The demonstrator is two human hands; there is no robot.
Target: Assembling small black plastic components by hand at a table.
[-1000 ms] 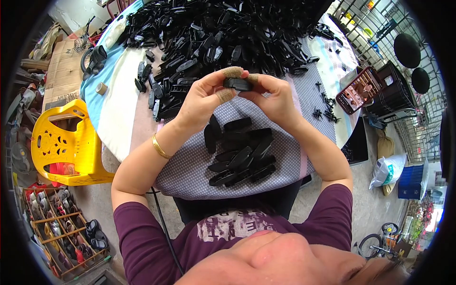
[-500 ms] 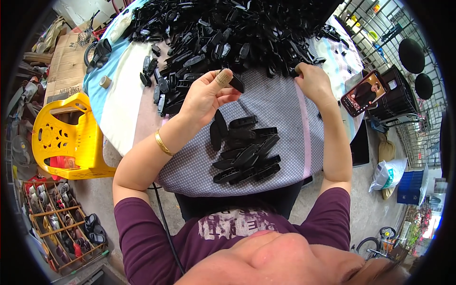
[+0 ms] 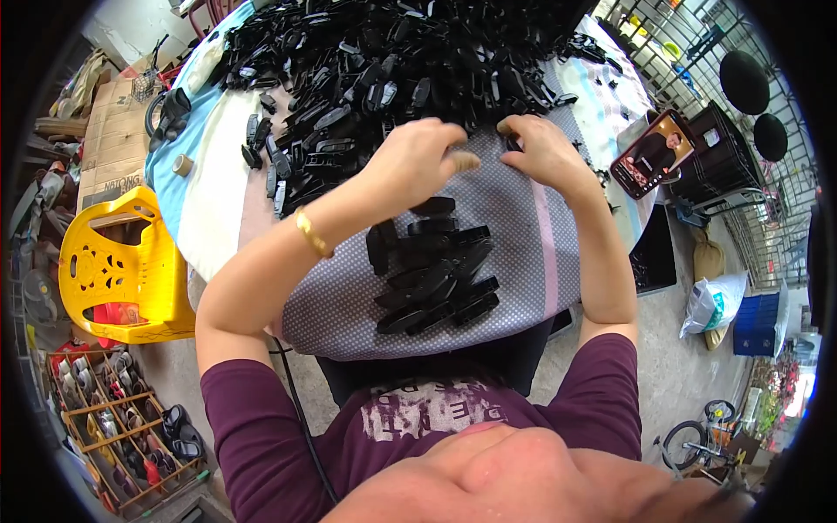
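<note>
Hovering near the large heap of black parts (image 3: 366, 61), the left hand (image 3: 427, 157) has its thumb and fingers parted, a gap showing between them. The right hand (image 3: 545, 155), apart from the left, curls at the heap's edge — whether it grips a piece, I cannot tell. A smaller black pile (image 3: 436, 279) lies on the dotted cloth (image 3: 516, 261), nearer the person's body.

The left hand (image 3: 417, 166) and right hand (image 3: 549, 157) are beside a heap of black parts (image 3: 384, 65), beyond a smaller pile (image 3: 440, 279).
</note>
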